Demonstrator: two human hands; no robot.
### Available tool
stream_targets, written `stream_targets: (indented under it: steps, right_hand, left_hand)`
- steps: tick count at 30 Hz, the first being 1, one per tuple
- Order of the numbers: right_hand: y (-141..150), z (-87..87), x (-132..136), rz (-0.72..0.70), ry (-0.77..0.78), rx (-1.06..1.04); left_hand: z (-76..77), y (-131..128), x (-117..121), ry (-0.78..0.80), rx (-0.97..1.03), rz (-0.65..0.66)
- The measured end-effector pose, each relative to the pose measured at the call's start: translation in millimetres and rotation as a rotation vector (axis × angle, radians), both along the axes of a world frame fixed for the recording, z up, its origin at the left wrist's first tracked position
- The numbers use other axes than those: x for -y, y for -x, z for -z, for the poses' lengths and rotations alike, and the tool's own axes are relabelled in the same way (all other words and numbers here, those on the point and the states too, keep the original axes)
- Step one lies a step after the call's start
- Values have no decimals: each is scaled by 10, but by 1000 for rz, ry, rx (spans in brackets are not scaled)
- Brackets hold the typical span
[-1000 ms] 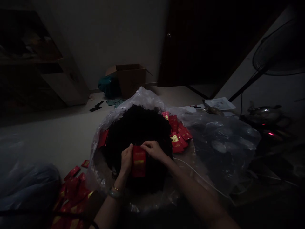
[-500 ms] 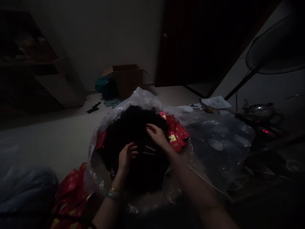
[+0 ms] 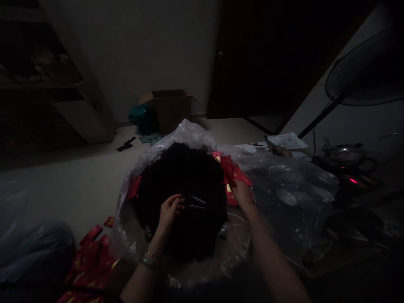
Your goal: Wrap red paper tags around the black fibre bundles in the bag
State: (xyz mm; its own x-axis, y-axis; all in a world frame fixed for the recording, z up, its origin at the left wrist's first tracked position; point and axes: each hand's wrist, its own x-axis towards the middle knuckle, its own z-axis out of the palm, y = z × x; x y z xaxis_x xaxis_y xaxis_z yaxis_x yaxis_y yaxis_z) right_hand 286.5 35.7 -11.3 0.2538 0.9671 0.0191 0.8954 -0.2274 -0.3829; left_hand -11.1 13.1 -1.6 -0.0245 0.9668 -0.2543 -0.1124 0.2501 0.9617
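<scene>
A large heap of black, shredded-looking material (image 3: 186, 172) fills the round, plastic-lined container in front of me. My left hand (image 3: 170, 211) hovers over the near part of the heap, fingers loosely bent and apart, with nothing visible in them. Just right of its fingertips lie silver tweezers (image 3: 198, 206), their two arms spread. At the heap's right edge is a pile of red packets (image 3: 229, 163) with gold patches. My right hand (image 3: 243, 195) is on this pile, fingers closed at a red packet; its fingertips are partly hidden. Another red packet (image 3: 134, 187) rests at the heap's left edge.
Clear plastic sheeting (image 3: 290, 181) spreads to the right. More red packets (image 3: 94, 256) lie at lower left. A cardboard box (image 3: 173, 109) stands by the wall. At right are a fan (image 3: 362, 71), a metal kettle (image 3: 344, 150) and papers (image 3: 288, 141).
My right hand has moved from above the heap rightward and down to the red packets. My left hand has stayed near the tweezers, shifting slightly. The view has tilted a little.
</scene>
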Motion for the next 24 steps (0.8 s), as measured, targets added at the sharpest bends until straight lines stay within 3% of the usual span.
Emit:
stream_targets:
  steps: [2,4,6,9,12,15,18,24]
  right_hand:
    - [-43,-89,-5,70,-125,-32]
    - [-1,-182,2,46,-215,-106]
    - [138,-271,10,-108,-219,-230]
    - [467,-388,25,-476,-66,-340]
    - [807,-450,45,-691,5,-363]
    - [1044,-414,53,-582,-165,-401]
    - [1169,-291,54,-378,-366,-348]
    - [1294,-102,127,-455,-511,-243]
  left_hand:
    - [40,0,-10,-31,-25,-17]
    - [74,-12,-8,-81,-80,-18]
    - [88,-34,7,-179,-161,-38]
    - [65,-62,46,-418,-322,-96]
    - [31,-67,81,-548,-464,-22]
    - [22,-61,100,-442,-449,46]
    - [21,-58,102,-327,-341,-44]
    - [-8,-58,76,-239,-237,-114]
